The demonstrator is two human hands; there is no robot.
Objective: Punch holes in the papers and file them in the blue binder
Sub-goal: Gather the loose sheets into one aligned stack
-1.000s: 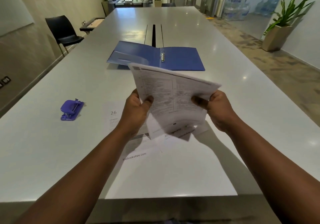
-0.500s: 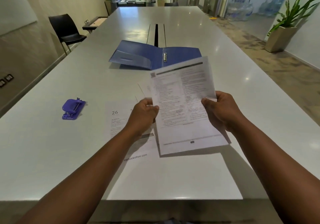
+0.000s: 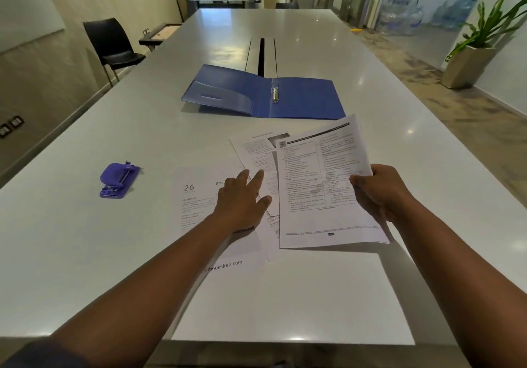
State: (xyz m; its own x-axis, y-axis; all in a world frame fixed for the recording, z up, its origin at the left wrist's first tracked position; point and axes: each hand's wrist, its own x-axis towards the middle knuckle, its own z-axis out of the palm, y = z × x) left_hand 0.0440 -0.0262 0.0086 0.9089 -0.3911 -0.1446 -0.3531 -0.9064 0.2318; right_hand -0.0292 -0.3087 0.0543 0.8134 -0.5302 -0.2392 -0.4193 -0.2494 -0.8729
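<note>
Two loose sheets (image 3: 251, 153) lie nearer than the blue binder (image 3: 302, 98); left hand (image 3: 242, 199) presses them flat, fingers spread, while right hand (image 3: 379, 193) pinches another sheet (image 3: 313, 185), probably to stack them.

I read "26" on the white printed sheet lying leftmost on the table (image 3: 196, 196), and "ebooksfree com" along its lower edge; other print is too small.

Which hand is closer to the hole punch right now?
Left. The left hand lies open on the papers, to the right of the hole punch. The right hand is farther right, gripping a sheet by its edge.
</note>
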